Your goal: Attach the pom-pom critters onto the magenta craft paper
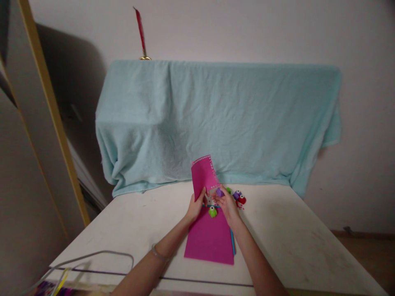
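My left hand [195, 206] pinches a magenta sheet [203, 174] and keeps it raised and tilted. Rows of small punched holes run along its top and right edges. Against its lower right corner, my right hand [227, 205] has its fingers around a small purple craft punch [219, 192]. Whether the punch bites the sheet there cannot be made out. Below the hands, a green craft punch [212, 211] with an eye on it rests on a stack of magenta sheets [210, 242]. Blue edges show under that stack.
Right of my hands lie a red craft punch [242, 200], a purple one [237, 194] and a partly hidden green one [228, 190], with small red bits nearby. A light blue cloth [231, 119] stands behind the white table [138, 226]. A grey cable [105, 251] curves at front left.
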`<state>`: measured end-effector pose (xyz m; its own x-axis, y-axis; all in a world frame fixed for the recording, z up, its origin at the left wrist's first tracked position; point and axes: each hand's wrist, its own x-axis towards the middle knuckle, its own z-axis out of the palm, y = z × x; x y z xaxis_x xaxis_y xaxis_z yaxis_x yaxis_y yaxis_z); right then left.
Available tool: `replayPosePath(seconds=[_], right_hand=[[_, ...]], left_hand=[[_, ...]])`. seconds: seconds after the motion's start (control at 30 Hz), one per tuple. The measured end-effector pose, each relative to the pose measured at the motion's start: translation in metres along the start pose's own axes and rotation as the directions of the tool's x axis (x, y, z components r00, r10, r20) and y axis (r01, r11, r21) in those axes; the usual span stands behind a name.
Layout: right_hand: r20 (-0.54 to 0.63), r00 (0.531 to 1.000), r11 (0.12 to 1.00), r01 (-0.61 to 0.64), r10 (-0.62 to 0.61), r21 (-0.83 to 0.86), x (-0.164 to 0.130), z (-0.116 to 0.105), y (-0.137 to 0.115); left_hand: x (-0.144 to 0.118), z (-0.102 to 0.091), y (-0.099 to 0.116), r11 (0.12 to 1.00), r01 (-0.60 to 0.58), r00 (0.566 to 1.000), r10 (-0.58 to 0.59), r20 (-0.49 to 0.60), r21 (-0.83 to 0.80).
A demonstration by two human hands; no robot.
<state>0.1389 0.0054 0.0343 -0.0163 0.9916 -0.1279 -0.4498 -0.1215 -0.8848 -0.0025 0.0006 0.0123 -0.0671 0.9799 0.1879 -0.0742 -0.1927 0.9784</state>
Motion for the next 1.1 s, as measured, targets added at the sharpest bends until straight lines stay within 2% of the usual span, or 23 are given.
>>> replayPosePath(seconds=[0.4,0.73,1.0,1.1], right_hand=[[0.015,0.998,0.998,-0.055,0.055,0.034,0.004,-0.002,0.001],[0.023,0.999,0.999,-0.035,0.035,0.012,0.001,-0.001,0.003],[-0.03,0.999,0.978,-0.018,0.012,-0.208,0.006,-0.008,0.006],[-0.081,0.99,0.929,0.08,-0.116,-0.362,0.004,-0.011,0.005]], left_hand=[[0.001,0.0,-0.003,1.0,0.004,1.0,-0.004,-0.012,0.013],[0.001,0.001,-0.007,1.0,-0.009,1.0,0.009,-0.029,0.0],[-0.002,0.003,0.0,0.999,-0.003,1.0,0.003,0.001,0.037],[-0.003,0.003,-0.001,0.998,-0.019,1.0,0.019,0.016,0.059]])
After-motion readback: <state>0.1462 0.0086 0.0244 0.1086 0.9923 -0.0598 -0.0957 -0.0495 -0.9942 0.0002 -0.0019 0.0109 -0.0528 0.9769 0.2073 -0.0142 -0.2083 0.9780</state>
